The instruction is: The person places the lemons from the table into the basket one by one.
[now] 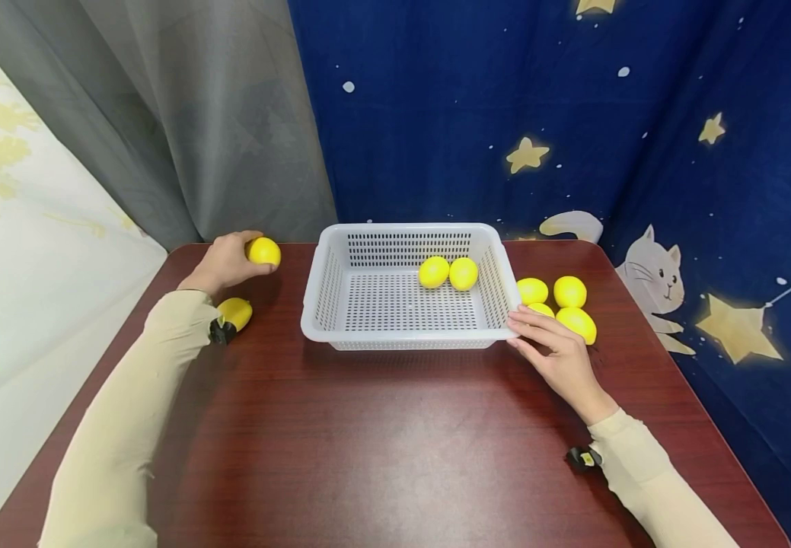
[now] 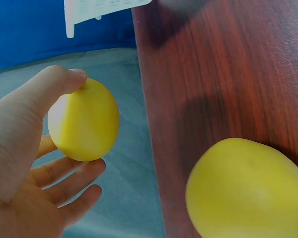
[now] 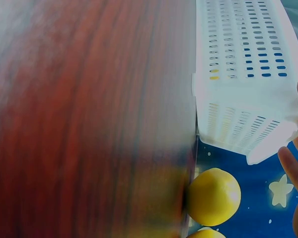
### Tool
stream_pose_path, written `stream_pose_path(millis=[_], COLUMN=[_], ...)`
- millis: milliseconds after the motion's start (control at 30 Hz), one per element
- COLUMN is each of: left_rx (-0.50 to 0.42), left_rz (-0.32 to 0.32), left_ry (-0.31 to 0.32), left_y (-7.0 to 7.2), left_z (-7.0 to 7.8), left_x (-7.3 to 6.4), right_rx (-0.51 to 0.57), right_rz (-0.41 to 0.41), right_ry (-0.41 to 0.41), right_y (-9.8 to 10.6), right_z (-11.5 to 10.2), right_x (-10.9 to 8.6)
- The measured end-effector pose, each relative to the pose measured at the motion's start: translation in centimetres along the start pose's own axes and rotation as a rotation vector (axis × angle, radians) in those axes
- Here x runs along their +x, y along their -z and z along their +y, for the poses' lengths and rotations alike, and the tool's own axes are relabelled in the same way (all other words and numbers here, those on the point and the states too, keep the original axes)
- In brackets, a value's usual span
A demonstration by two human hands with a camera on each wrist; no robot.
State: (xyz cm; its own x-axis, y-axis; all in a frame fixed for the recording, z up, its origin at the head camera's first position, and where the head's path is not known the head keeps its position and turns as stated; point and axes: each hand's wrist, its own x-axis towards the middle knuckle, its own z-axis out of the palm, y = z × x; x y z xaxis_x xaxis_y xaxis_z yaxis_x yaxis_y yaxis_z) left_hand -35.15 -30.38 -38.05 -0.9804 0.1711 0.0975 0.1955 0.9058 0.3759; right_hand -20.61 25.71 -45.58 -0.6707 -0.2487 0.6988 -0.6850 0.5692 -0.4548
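My left hand (image 1: 225, 262) holds a lemon (image 1: 264, 252) between thumb and fingers, raised near the table's far left edge. In the left wrist view the same lemon (image 2: 87, 119) shows in the grip, with the lower fingers spread beneath it. Another lemon (image 1: 236, 313) lies by the left wrist. A white slotted plastic basket (image 1: 409, 336) stands mid-table with two lemons (image 1: 433, 272) inside, toward its right rear. At the basket's front right corner, my right hand (image 1: 559, 356) holds the rim, thumb at the front and fingers along the right side.
Several lemons (image 1: 569, 292) lie in a group right of the basket, just behind the right hand. The dark red wooden table (image 1: 395, 441) ends at the back against a grey curtain (image 1: 231, 114) and a blue star-patterned curtain (image 1: 436, 114).
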Motion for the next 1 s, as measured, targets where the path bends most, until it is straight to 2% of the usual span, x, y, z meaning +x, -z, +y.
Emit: stream_pose_path(millis=[300, 667, 1000], left_rx=[-0.006, -0.01, 0.0], left_rz=[0.037, 0.042, 0.031], left_ry=[-0.022, -0.032, -0.035], left_y=[0.8, 1.8, 1.9], left_z=[0.9, 2.6, 4.0], left_x=[0.6, 1.0, 1.3], right_rx=[0.005, -0.002, -0.009], right_rz=[-0.013, -0.025, -0.034], right_ry=[-0.02, -0.034, -0.05], right_y=[0.1, 0.2, 0.3], right_z=[-0.2, -0.3, -0.3], right_x=[0.0, 0.1, 0.1])
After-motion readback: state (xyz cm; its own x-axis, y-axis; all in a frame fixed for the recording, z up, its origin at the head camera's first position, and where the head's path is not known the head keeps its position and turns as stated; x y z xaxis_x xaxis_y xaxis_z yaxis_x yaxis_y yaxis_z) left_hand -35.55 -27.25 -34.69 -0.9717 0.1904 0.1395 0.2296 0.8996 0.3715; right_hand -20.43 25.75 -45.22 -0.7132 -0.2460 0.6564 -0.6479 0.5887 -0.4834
